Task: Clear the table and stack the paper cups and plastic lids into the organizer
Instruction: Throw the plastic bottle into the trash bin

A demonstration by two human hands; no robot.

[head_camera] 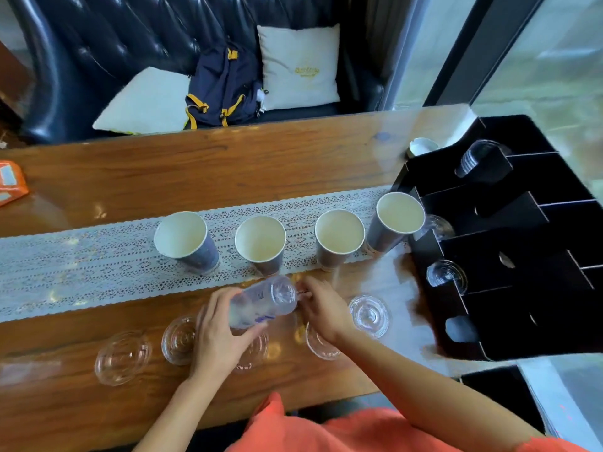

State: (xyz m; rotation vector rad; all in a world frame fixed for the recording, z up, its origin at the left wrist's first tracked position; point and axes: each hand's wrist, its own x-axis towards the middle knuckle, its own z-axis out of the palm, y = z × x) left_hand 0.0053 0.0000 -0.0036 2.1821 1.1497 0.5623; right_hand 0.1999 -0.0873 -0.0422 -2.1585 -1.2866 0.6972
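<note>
Above wooden table (98, 171), left fingers (228, 337) clasp bottle (264, 303); right fingers (308, 290) pinch its cap.

Café seating area, tufted leather sofa (107, 44), wooden table (163, 164), black cup organizer (509, 256)

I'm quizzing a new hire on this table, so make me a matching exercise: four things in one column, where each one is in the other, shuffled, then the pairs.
Things:
1. plastic bottle
2. paper cups
3. backpack
4. orange packet

Places:
A. on the sofa
B. on the lace runner
C. table's far left edge
D. held in the left hand

Pairs: 1-D, 2-B, 3-A, 4-C
</note>
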